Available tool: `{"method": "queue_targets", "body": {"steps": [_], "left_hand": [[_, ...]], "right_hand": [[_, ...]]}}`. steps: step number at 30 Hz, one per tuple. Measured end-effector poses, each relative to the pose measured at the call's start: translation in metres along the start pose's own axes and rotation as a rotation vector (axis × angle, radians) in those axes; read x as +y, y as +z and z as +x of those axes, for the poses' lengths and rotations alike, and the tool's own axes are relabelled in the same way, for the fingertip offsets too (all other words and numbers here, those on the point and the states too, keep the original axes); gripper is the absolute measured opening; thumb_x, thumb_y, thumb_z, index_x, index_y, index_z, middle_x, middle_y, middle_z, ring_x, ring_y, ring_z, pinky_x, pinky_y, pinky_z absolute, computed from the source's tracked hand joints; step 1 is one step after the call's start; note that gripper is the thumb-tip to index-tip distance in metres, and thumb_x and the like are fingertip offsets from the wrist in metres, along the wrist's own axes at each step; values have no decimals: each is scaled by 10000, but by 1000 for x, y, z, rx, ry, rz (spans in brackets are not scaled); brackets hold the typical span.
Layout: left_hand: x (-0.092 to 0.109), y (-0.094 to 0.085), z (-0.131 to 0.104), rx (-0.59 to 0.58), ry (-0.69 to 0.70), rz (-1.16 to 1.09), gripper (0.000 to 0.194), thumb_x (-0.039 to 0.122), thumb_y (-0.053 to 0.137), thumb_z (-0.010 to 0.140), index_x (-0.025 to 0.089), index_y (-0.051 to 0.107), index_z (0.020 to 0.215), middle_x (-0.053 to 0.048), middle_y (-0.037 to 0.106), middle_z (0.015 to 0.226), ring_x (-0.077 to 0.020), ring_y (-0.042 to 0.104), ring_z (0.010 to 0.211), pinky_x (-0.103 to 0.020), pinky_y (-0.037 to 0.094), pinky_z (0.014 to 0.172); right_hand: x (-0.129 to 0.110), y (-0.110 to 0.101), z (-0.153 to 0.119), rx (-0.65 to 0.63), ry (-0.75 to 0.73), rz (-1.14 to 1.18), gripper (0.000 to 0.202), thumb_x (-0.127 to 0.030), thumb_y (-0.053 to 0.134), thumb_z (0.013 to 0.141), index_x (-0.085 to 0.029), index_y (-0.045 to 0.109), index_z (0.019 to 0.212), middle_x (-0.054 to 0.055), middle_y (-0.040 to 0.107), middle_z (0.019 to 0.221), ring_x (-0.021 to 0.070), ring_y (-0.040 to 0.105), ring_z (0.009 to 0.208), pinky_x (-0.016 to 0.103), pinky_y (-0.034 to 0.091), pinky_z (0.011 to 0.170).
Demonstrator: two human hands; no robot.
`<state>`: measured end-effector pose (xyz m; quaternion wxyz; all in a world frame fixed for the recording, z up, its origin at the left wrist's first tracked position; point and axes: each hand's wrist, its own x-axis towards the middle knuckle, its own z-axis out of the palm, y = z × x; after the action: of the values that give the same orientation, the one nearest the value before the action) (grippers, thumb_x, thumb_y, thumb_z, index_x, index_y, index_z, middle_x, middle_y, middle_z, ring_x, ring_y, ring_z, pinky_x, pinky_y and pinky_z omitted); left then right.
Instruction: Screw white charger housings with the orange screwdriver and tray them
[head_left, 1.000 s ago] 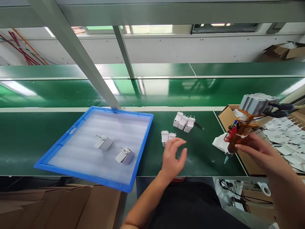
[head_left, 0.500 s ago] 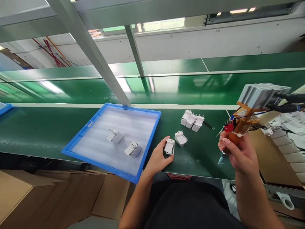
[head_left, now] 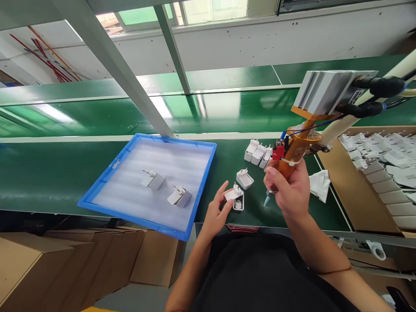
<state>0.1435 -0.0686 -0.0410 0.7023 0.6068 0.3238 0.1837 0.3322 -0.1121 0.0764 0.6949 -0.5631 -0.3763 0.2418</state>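
My left hand (head_left: 217, 212) holds a white plug adapter (head_left: 236, 198) near the front edge of the green bench, its cover lifted open. My right hand (head_left: 287, 190) grips an amber glue dispenser (head_left: 294, 154) with a pale blue tip pointing down, a little right of that adapter. A grey block with black hoses tops the dispenser. Another adapter (head_left: 245, 178) lies just behind, and three more (head_left: 259, 153) stand in a row farther back. Two adapters (head_left: 152, 178) (head_left: 179, 196) lie on the blue tray (head_left: 147, 141) to the left.
A cardboard box (head_left: 341, 190) full of white adapter parts sits at the right. A crumpled white cloth (head_left: 319, 184) lies beside it. A slanted metal beam (head_left: 107, 65) crosses above the tray. Brown cartons (head_left: 65, 264) stand under the bench.
My right hand has brought the dispenser left, toward the adapter. My left hand has picked that adapter up off the bench and its cover now stands open.
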Motion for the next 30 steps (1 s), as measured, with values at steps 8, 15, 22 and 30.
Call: {"method": "queue_targets", "body": {"steps": [8, 15, 22, 30], "left_hand": [[-4, 29, 0, 333, 457, 720, 556, 471, 668, 927, 98, 561, 1325, -152, 557, 1384, -247, 584, 1207, -369, 500, 965], [0, 36, 0, 351, 448, 729, 347, 242, 743, 838, 140, 547, 1105, -10, 674, 909, -184, 650, 764, -286, 481, 670], [31, 19, -3, 195, 341, 508, 316, 233, 678, 817, 159, 639, 1121, 6, 639, 859, -123, 601, 726, -233, 468, 656], [45, 13, -2, 177, 428, 523, 356, 185, 714, 766, 148, 658, 1115, 7, 654, 869, -109, 618, 741, -207, 480, 679]], "right_hand": [[2, 33, 10, 81, -171, -181, 365, -122, 764, 825, -182, 492, 1060, -35, 593, 812, 17, 488, 545, 124, 442, 490], [4, 46, 8, 129, -202, -283, 383, -178, 808, 796, -178, 502, 1026, -10, 596, 842, 57, 560, 685, 162, 472, 586], [1, 55, 5, 94, -229, -292, 349, -165, 771, 819, -171, 482, 1014, -42, 549, 685, 89, 554, 614, 234, 456, 589], [-2, 50, 6, 43, -217, -242, 287, -97, 650, 853, -133, 502, 1097, 2, 649, 820, 55, 449, 487, 242, 448, 509]]}}
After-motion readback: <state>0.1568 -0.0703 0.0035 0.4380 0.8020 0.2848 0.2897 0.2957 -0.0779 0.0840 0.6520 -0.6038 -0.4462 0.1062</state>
